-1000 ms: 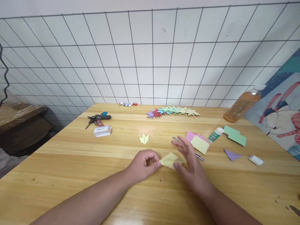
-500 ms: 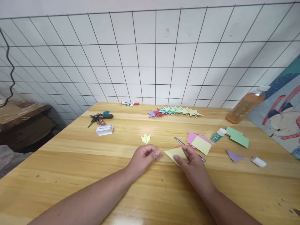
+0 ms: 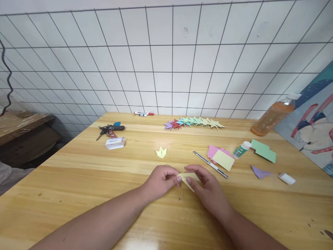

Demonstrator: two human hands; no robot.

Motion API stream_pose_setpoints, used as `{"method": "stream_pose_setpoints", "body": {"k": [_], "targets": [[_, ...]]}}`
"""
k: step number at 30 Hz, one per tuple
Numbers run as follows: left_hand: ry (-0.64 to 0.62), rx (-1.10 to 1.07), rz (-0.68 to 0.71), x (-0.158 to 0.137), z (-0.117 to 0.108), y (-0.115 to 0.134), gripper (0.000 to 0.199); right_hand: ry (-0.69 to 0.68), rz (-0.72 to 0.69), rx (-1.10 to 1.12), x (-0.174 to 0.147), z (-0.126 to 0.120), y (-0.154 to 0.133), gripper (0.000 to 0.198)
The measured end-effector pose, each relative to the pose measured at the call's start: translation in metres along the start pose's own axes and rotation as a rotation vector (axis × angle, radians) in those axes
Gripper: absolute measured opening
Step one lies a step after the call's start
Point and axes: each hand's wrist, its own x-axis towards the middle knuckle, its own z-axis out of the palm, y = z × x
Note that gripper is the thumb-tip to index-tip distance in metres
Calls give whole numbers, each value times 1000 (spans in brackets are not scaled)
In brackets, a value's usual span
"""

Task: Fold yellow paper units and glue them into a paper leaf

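A folded piece of pale yellow paper (image 3: pixel 191 177) is held between both hands, just above the wooden table. My left hand (image 3: pixel 162 180) pinches its left corner between thumb and index finger. On the right side my right hand (image 3: pixel 205 182) grips it, thumb on the near face and fingers partly hidden behind. A small yellow folded paper piece (image 3: pixel 161 152) with pointed tips lies beyond my left hand. Beyond my right hand rests a silver utility knife (image 3: pixel 210 164), with a yellow paper sheet (image 3: pixel 223 160) over pink paper sheets (image 3: pixel 212 151) close by.
At the back lies a row of coloured folded paper pieces (image 3: pixel 195 122) and a marker (image 3: pixel 144 114). Keys (image 3: pixel 110 130) and a small box (image 3: pixel 114 143) are left. Rightward are a glue stick (image 3: pixel 241 150), green paper (image 3: pixel 264 151), purple paper (image 3: pixel 259 172), an eraser (image 3: pixel 286 178) and a bottle (image 3: pixel 273 116).
My left hand has moved right and taken the paper's left corner. The paper has shifted slightly down and tilted in my right hand, uncovering more of the utility knife.
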Motion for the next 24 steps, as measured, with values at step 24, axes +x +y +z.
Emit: {"method": "stream_pose_setpoints", "body": {"k": [24], "targets": [[-108, -246, -6, 2, -4, -6, 30, -85, -15, 135, 0, -3, 1, 18]]}}
